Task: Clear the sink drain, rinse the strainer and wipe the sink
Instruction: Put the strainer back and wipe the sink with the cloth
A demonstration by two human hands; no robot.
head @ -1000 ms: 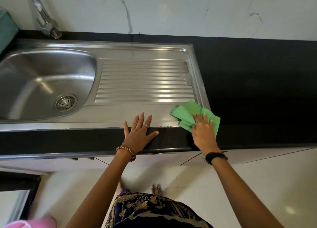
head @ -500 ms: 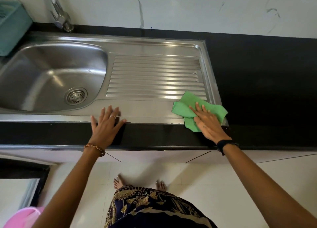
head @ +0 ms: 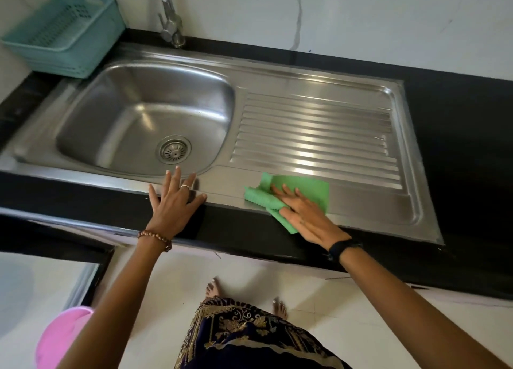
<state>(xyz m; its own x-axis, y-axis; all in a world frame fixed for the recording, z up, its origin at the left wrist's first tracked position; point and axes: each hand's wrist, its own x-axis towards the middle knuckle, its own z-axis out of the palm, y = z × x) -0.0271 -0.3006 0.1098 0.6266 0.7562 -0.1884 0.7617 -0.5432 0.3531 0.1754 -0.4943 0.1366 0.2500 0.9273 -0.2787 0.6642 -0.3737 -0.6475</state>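
Two hands work at the sink's (head: 319,90) front rim. Right hand (head: 304,216), fingers straight, presses the cloth (head: 305,186) flat, right of the strainer (head: 173,149). Left hand (head: 175,202) rests spread, nearer the strainer. Unwiped basin lies left of the cloth.

White marble-veined wall (head: 347,15) rises behind the black worktop (head: 458,124). Glossy white floor tiles (head: 361,321) lie below the worktop's front edge.

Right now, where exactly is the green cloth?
In the head view, the green cloth lies on the sink's front rim, just below the ribbed drainboard, pressed flat under the right hand.
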